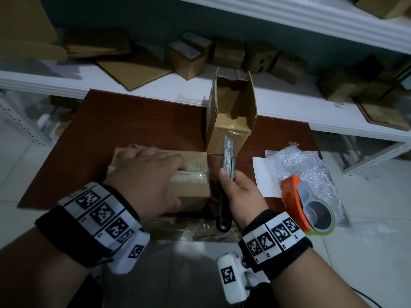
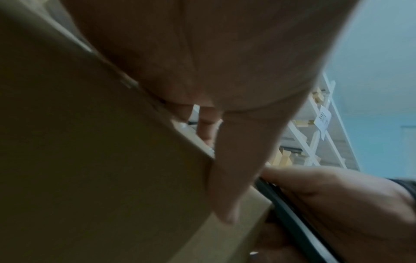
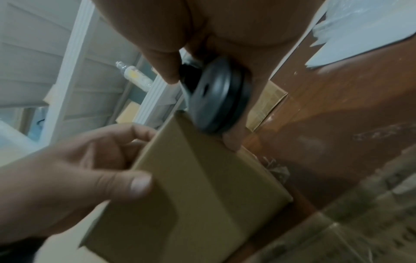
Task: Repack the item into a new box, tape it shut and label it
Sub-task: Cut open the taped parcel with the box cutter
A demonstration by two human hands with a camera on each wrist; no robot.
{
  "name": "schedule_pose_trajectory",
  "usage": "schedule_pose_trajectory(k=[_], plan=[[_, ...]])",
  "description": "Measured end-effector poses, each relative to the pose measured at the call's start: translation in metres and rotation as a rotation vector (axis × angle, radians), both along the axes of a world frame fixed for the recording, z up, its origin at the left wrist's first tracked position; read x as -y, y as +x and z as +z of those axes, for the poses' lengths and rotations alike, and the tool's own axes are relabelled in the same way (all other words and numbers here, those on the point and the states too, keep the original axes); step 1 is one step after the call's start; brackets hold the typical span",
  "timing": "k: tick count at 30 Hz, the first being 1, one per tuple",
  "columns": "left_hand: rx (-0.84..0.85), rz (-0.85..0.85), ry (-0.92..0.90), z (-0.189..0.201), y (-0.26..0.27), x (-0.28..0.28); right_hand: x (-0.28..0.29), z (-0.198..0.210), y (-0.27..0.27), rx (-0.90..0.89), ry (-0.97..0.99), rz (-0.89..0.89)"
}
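Brown cardboard fills the centre of the head view: I see a taped box [image 1: 189,181] lying on the reddish wooden tabletop [image 1: 142,121], lower middle of the frame. My left hand [image 1: 146,181] lies over its top, fingers spread across the taped face and thumb down the near side, clasping it. The left wrist view confirms the thumb against the box wall; that view is blurred. My right hand [image 1: 241,192] is wrapped around a utility knife [image 1: 226,165], thumb along the handle, blade extended and pointing toward the top of the frame, just right of the taped box. Beyond the blade tip an opened empty carton [image 1: 231,112] stands with flaps up. At right of frame, a tape dispenser [image 1: 309,205] with an orange handle sits on bubble wrap [image 1: 304,161], with a white sheet [image 1: 265,176] beside it. Upper frame: white shelving [image 1: 200,85] carrying small cartons [image 1: 189,56], soft in focus.
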State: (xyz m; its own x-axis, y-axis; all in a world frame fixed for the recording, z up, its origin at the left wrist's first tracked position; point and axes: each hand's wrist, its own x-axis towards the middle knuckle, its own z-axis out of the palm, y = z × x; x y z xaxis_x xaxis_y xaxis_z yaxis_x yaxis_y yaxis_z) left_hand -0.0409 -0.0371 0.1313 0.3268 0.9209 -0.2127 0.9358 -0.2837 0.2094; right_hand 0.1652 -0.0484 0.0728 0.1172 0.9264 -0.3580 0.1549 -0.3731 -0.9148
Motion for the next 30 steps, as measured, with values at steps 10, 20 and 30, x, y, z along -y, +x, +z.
schedule_pose_trajectory(k=[10, 20, 30], plan=[[0.040, 0.074, 0.006, -0.009, 0.009, -0.006, -0.004, 0.016, 0.035, 0.290, 0.115, 0.222], [0.111, 0.002, -0.047, -0.017, 0.002, -0.014, 0.002, 0.021, 0.041, 0.696, 0.090, 0.510], [0.080, -0.065, -0.008, -0.017, 0.001, -0.014, 0.003, 0.041, 0.039, 0.935, 0.052, 0.614]])
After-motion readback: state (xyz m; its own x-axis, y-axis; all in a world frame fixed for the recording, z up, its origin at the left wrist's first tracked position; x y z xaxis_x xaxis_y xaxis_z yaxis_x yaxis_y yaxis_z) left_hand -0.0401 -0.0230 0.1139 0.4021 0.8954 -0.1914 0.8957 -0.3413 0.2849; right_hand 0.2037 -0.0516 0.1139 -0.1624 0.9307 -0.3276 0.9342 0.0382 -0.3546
